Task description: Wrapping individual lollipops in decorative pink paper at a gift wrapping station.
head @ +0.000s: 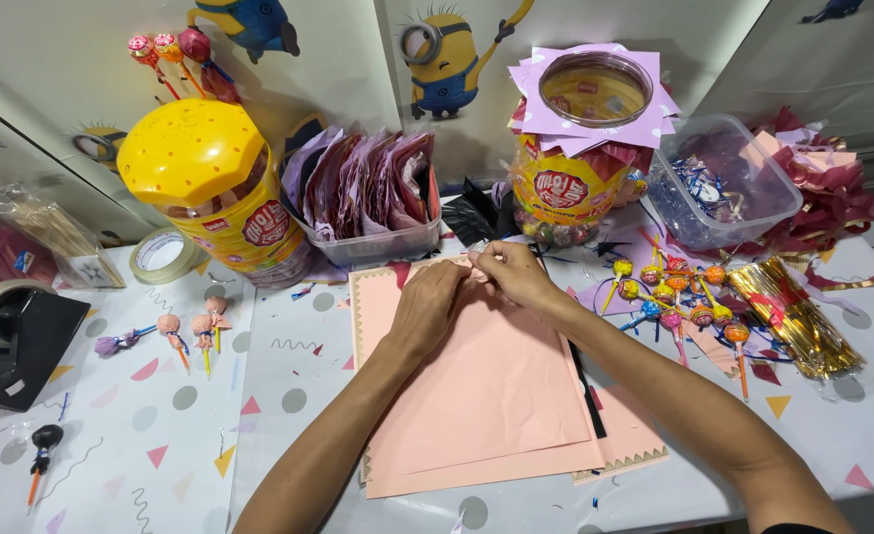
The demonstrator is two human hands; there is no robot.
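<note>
Both of my hands meet at the far edge of a stack of pink paper sheets (496, 396) on the table. My left hand (425, 305) and my right hand (512, 273) pinch a small pink wrapped piece (478, 265) between their fingertips. What is inside the piece is hidden by my fingers. A loose pile of wrapped lollipops (679, 292) lies just right of my right hand.
A yellow-lidded lollipop jar (210, 188) stands at back left, an open one (580, 148) with pink paper squares on top at back centre. Clear tubs hold folded papers (373, 198) and ties (719, 183). Gold twist ties (788, 311), tape roll (163, 254), tape dispenser (12, 336), wrapped lollipops (195, 331).
</note>
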